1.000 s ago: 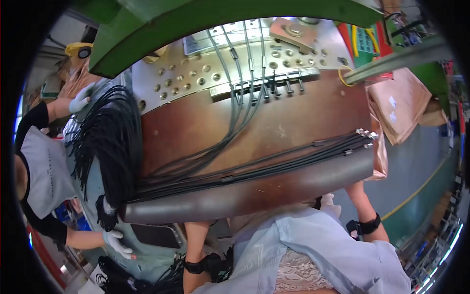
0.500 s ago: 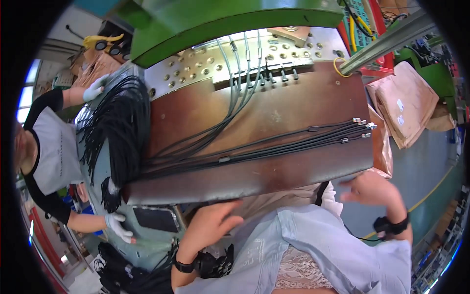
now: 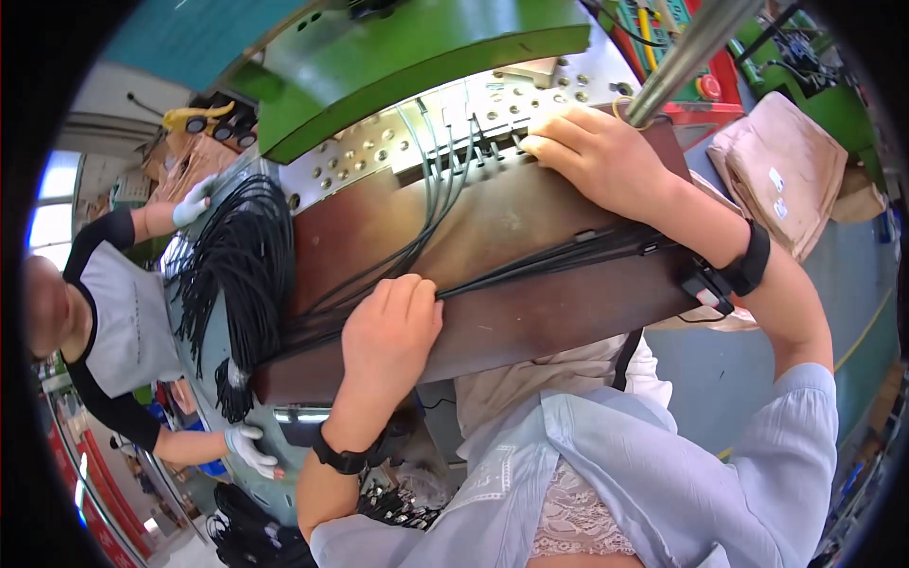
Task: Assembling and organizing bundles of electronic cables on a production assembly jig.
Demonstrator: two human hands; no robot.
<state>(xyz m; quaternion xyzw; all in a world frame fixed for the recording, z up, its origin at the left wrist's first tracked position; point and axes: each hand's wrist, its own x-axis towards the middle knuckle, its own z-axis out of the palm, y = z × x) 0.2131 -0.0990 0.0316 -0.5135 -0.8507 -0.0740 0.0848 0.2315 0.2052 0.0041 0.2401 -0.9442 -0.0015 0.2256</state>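
My left hand (image 3: 388, 327) lies palm down on a bundle of thin black cables (image 3: 530, 267) that runs across a brown machine plate (image 3: 511, 222). Its fingers curl over the cables near the plate's front edge. My right hand (image 3: 592, 156) reaches to the far side of the plate. Its fingertips touch the row of cable ends plugged into the metal mould block (image 3: 473, 142). I cannot tell whether they pinch one cable. Both wrists wear black bands.
A green press housing (image 3: 398, 57) overhangs the plate. A thick hank of black cables (image 3: 237, 275) hangs at the plate's left end. A co-worker in white gloves (image 3: 194, 201) stands there. A steel bar (image 3: 691, 52) slants at top right, beside folded beige cloth (image 3: 786, 175).
Both my hands rose from below the plate's front edge onto it: the left settled on the cable bundle, the right reached across to the plugged cable ends. The view tilted.
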